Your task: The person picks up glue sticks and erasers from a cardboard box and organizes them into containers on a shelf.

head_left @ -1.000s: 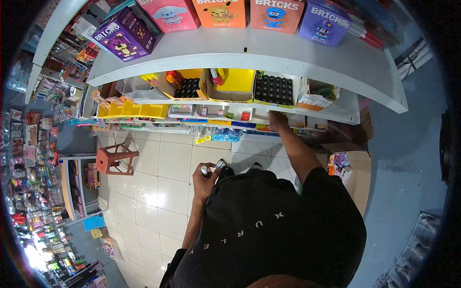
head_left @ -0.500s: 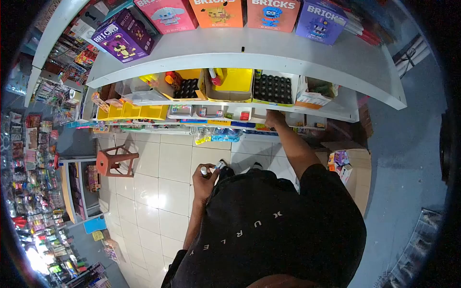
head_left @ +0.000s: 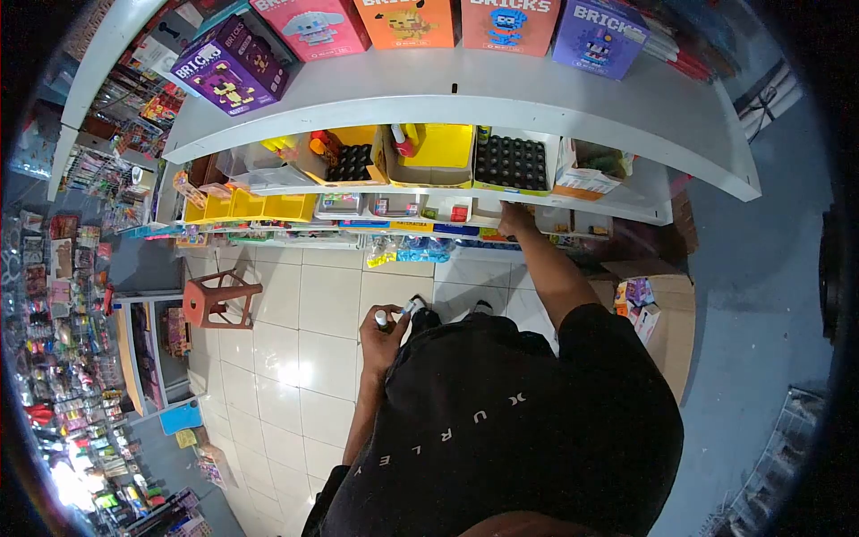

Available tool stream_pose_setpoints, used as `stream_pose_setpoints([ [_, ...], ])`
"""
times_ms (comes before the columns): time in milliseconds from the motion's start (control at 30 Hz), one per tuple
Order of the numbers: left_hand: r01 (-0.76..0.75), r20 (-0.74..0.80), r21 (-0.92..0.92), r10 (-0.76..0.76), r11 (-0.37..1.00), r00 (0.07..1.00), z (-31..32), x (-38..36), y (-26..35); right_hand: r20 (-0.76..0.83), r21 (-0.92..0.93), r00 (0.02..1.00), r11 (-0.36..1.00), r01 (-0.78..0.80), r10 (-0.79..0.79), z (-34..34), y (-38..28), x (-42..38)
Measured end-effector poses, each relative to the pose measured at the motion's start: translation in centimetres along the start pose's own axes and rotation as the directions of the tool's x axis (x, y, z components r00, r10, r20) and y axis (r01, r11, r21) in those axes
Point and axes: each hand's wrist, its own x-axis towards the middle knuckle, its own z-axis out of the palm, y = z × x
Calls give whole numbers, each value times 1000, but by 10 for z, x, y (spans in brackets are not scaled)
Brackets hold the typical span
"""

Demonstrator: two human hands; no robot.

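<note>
My right hand (head_left: 514,220) reaches to the low shelf, over a row of small white trays. Its fingers are curled downward at one white tray (head_left: 486,206), and whatever they hold is hidden. Left of it, another tray holds small red and green items (head_left: 459,214). My left hand (head_left: 379,342) is down by my body above the floor, closed around a white marker-like tube (head_left: 382,319) with its round end facing up. A pale, bluish piece (head_left: 411,307) shows beside those fingers, too small to name.
Boxes of bricks (head_left: 407,24) line the upper shelf (head_left: 452,85). Below stand a black-holed holder (head_left: 512,166), a yellow-lined box (head_left: 438,148) and yellow bins (head_left: 246,206). A red stool (head_left: 219,300) stands left; an open carton (head_left: 671,327) sits right.
My right hand has shifted slightly at the tray, with the wrist turned a little. My left hand keeps its hold on the white tube. The view has moved slightly.
</note>
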Motion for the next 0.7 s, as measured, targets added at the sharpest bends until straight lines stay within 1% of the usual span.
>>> stream_pose_setpoints([
  [67, 25, 23, 68, -27, 997, 999, -3, 0, 3, 24, -33, 999, 998, -46, 47, -2, -2, 3],
  [167, 43, 27, 17, -43, 999, 999, -3, 1, -7, 50, -15, 994, 995, -98, 98, 3, 0, 13],
  [267, 44, 37, 57, -46, 997, 998, -5, 1, -7, 56, -33, 996, 997, -66, 68, 13, 9, 27],
  [333, 46, 27, 70, -48, 996, 998, -5, 1, -7, -38, 84, 995, 993, -84, 88, 22, 12, 32],
  [400, 53, 21, 93, -55, 994, 998, -5, 1, -5, -28, 80, 995, 992, -98, 100, 25, 15, 37],
  [467, 67, 18, 127, -70, 990, 997, -5, 0, 3, 87, -47, 990, 994, -103, 107, -6, -2, 11],
  [567, -28, -35, -10, 27, 1000, 999, -1, 2, -9, 82, -98, 990, 989, -111, 119, -3, 0, 19],
  [700, -7, -2, 55, 7, 998, 1000, 1, 1, 0, 25, -48, 997, 997, -66, 67, 5, 5, 13],
])
